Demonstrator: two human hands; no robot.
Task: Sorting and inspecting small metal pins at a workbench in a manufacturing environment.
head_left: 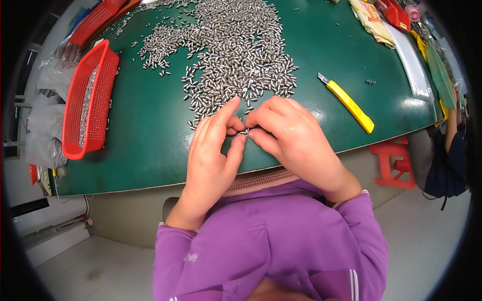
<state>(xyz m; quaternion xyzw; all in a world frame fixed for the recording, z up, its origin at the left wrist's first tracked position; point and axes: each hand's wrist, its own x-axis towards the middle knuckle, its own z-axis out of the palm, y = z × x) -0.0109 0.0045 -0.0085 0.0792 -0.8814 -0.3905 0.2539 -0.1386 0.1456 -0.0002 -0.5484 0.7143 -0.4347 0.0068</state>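
Observation:
A large spread of small silvery metal pins, short and rounded at the ends, covers the middle of the green table. At its near edge my two hands meet over one small metal pin. My left hand has its thumb and fingertips closed at the pin's left side. From the right, my right hand pinches at the same pin with thumb and forefinger. Fingertips hide most of it. A few loose pins lie just beyond my fingers, next to the pile.
A red perforated basket holding metal pieces stands at the left. To the right lies a yellow utility knife, blade exposed toward the pile. Several dark bits lie near it. A red stool stands beyond the table's front edge, beside another person.

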